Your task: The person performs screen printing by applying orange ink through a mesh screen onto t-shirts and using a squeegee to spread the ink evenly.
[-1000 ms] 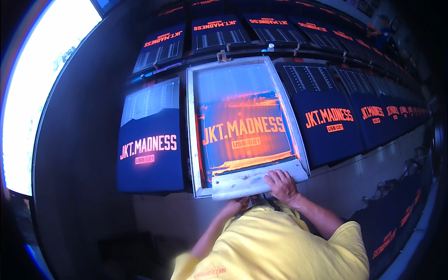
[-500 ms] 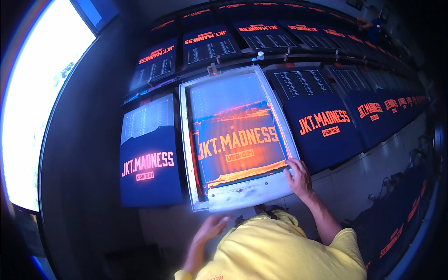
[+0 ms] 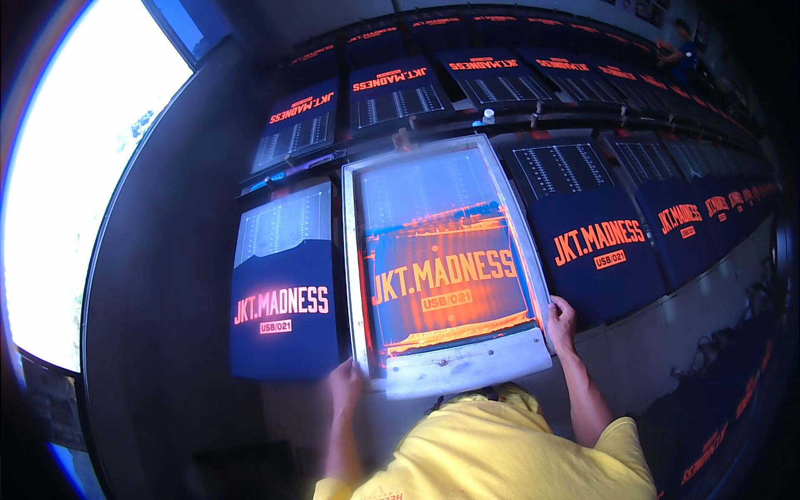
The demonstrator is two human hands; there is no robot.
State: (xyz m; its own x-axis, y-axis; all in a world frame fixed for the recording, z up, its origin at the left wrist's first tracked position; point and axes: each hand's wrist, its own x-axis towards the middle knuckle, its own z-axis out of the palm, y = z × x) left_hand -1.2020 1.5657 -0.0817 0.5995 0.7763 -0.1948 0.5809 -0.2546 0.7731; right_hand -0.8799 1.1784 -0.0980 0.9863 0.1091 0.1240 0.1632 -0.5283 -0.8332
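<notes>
A screen printing frame [image 3: 351, 250] with pale edges lies in front of me over a dark shirt. Orange ink is smeared across its mesh, and orange lettering shows through. A wide, pale squeegee [image 3: 468, 365] rests across the frame's near end, with a ridge of ink along its far side. My left hand [image 3: 345, 383], a little blurred, is closed at the frame's near left corner. On the opposite side, my right hand [image 3: 562, 323] grips the frame's edge beside the squeegee's right end, fingers curled. Neither hand is on the squeegee.
Dark blue shirts with orange print lie on boards at the left [image 3: 283, 350] and right [image 3: 596, 267]. More printed shirts fill the rows behind. A small white-capped bottle [image 3: 488, 117] stands on the rail beyond the frame. Another person [image 3: 685, 54] is at the far right.
My left hand has come up from near my body to the frame's left corner. The right hand has shifted from the squeegee's end onto the frame's edge. The view has shifted slightly.
</notes>
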